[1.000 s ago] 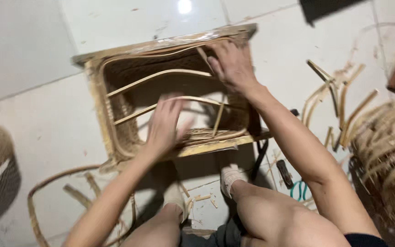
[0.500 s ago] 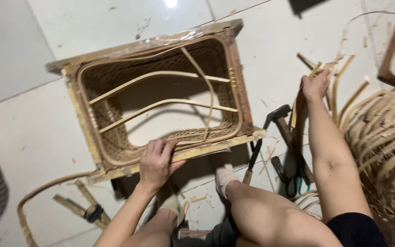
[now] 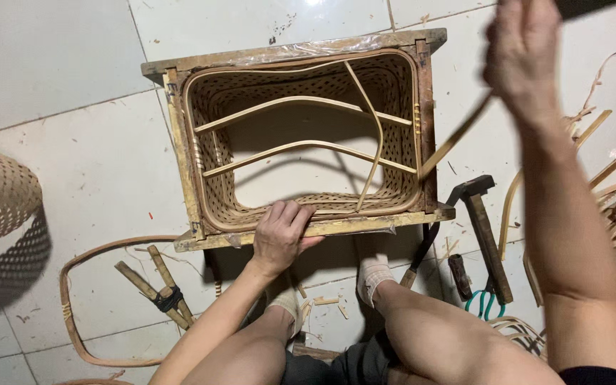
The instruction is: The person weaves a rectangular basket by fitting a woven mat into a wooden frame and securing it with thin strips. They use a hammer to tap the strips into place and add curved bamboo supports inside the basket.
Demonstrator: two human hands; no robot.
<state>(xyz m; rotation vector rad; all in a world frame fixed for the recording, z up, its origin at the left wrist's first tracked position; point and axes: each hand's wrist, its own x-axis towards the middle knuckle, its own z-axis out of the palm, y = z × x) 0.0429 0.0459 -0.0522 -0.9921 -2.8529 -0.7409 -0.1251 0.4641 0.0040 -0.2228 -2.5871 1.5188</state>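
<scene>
My left hand (image 3: 279, 232) clamps the woven basket frame's (image 3: 308, 228) near rail, while my right hand (image 3: 523, 53) grasps a cane strip (image 3: 458, 135) slanting down-left from its grip toward the frame's right rim.

arms: bare | socks (image 3: 373, 274): white | shorts (image 3: 336, 363): dark | right sleeve (image 3: 597, 374): black

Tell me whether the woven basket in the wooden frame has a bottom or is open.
Open. Through the woven basket the white floor tile shows, crossed only by bent cane strips. The left hand grips the frame's near edge.
</scene>
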